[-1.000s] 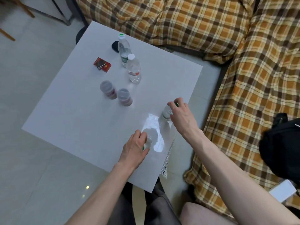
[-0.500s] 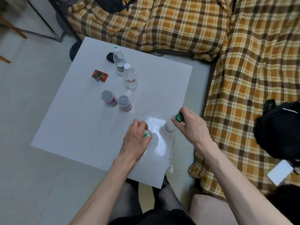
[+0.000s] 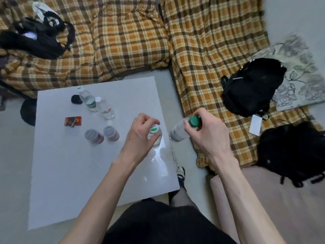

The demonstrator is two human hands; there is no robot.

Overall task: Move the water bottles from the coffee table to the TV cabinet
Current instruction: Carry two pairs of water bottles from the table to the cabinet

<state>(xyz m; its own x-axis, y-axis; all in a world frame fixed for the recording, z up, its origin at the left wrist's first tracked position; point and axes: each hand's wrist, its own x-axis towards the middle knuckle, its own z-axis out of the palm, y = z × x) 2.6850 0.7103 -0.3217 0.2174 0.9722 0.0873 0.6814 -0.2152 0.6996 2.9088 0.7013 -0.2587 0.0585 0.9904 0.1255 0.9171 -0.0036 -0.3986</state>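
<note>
Over the right part of the white coffee table [image 3: 73, 173], my left hand [image 3: 140, 138] grips the neck of a clear water bottle [image 3: 155, 136] with a green-and-white cap. My right hand [image 3: 205, 136] holds a second clear bottle [image 3: 178, 132] by its dark green cap, lifted and tilted past the table's right edge. Two more water bottles stand at the back of the table, one with a green-dotted cap [image 3: 87, 99] and one with a white cap [image 3: 105, 108]. Two short bottles with grey lids [image 3: 94, 136] [image 3: 111, 132] stand mid-table.
A small red box [image 3: 73, 121] and a black round object [image 3: 76, 99] lie on the table. A plaid-covered sofa [image 3: 131, 37] wraps the back and right sides, with black bags [image 3: 251, 87] [image 3: 293, 152] on it. My legs are under the table's near edge.
The view has risen and swung right. Both hands have lifted, and the right-hand bottle has come up off the table and tilted out beyond its right edge.
</note>
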